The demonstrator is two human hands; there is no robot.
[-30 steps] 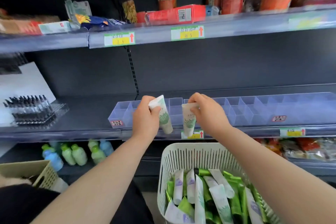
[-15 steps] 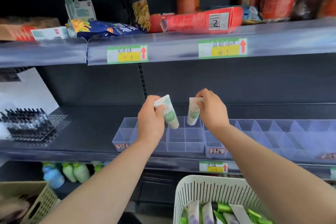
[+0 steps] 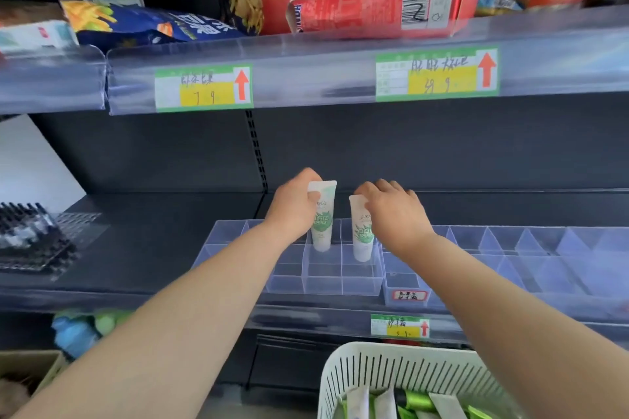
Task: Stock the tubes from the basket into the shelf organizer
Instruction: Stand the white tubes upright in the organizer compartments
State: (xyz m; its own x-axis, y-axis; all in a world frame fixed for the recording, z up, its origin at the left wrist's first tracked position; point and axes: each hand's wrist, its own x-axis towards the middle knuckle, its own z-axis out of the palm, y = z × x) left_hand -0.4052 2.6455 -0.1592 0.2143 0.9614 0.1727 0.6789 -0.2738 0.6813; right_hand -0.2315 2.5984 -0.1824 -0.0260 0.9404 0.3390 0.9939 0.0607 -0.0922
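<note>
My left hand pinches the flat top of a white tube with a green label. That tube stands upright, cap down, in a rear compartment of the clear shelf organizer. My right hand holds a second white and green tube by its top, upright in the compartment just to the right. The white slotted basket sits below at the bottom right, with several green and white tubes lying in it.
A second clear divided organizer continues to the right on the same dark shelf. A black rack sits at the left. The upper shelf carries snack bags and a red box. Bottles stand on the shelf below.
Both hands have moved forward and down, bringing the two tubes from above the organizer into its rear compartments. The view has risen and moved closer to the shelf.
</note>
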